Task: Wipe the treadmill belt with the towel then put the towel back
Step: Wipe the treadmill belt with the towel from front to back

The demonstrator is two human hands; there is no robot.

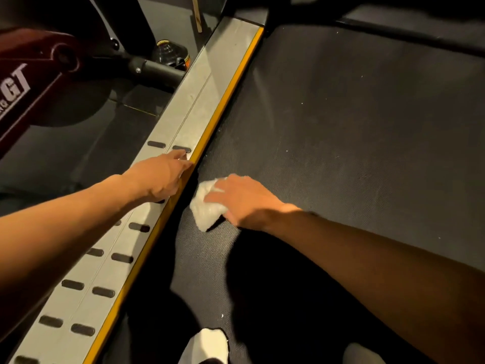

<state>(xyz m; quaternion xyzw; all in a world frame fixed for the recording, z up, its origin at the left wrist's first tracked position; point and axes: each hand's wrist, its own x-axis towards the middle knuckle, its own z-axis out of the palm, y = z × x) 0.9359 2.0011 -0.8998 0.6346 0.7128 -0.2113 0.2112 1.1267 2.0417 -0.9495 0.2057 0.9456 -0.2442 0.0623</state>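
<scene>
My right hand [244,199] lies flat and spread on the towel [207,206], pressing it onto the belt [354,122] just beside the yellow strip [228,93]. The towel is bunched into a small white pad, part of it showing past my fingers on the strip side. My left hand [161,177] rests on the grey rail [189,106] on the far side of the strip from the towel, fingers reaching forward, holding nothing; it looks to be bracing me.

I judge I'm mid-wipe at the belt's edge by the strip. To do it well I should keep my palm flat so the whole pad bears down, and work away from the strip in overlapping passes. Pale specks dot the belt well away from the strip, so much of it seems unwiped. The pad is small, so refolding it to a clean face should help.
</scene>
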